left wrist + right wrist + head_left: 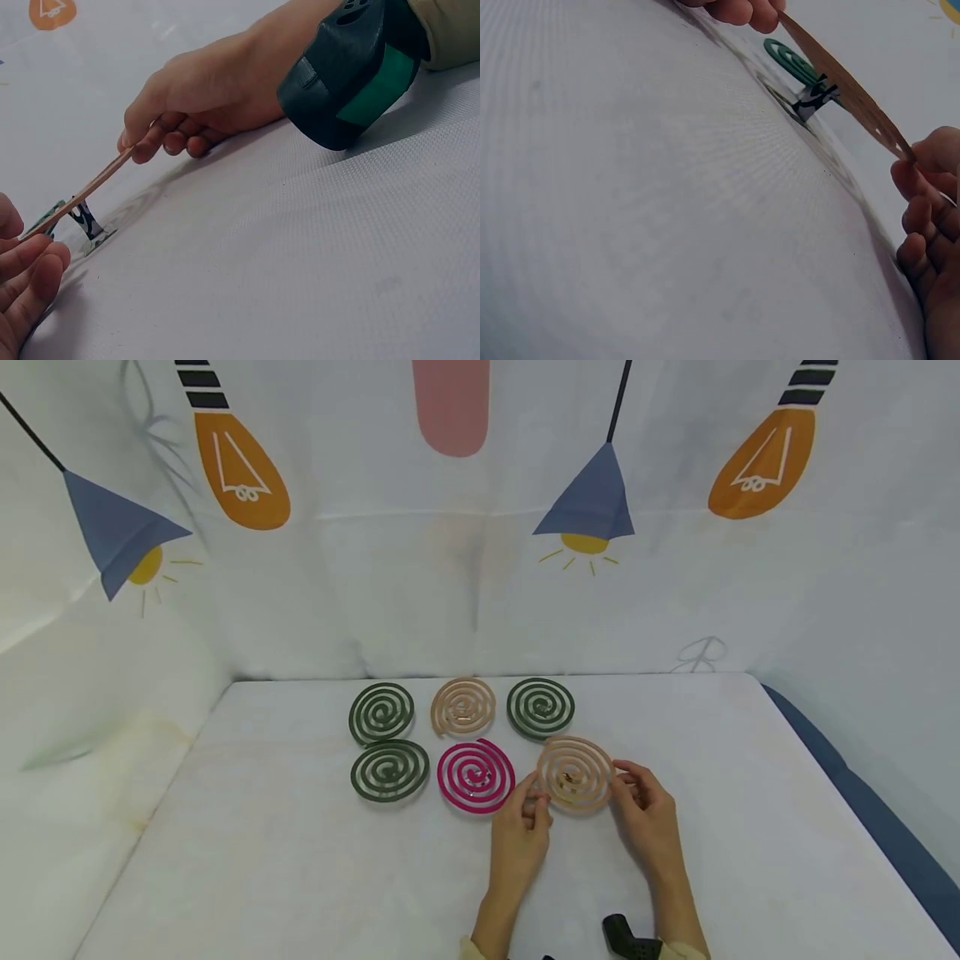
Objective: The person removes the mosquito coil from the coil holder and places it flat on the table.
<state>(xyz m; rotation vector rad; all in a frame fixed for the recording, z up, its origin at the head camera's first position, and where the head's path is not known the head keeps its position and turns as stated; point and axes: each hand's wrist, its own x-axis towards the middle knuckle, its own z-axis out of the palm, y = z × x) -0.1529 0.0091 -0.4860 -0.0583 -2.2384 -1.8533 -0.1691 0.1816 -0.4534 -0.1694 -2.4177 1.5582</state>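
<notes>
A tan mosquito coil [582, 775] is pinched at opposite edges by both hands. My left hand [519, 839] grips its left rim with thumb and fingertips. On the right rim, my right hand [654, 827] pinches between thumb and index finger, the other fingers loosely curled. The coil is tilted above the white surface, and a small metal stand [814, 99] shows beneath it; I cannot tell whether the two touch. Left of the left hand is a magenta coil [476, 777]. A green coil [541, 708] lies just behind the held one.
Two more green coils [390, 771] stand at the left, one behind the other. Another tan coil [462, 707] is in the back row's middle. They share a white table [285, 860] backed by a printed curtain [405, 585]. A black wrist device [633, 939] sits by the right forearm.
</notes>
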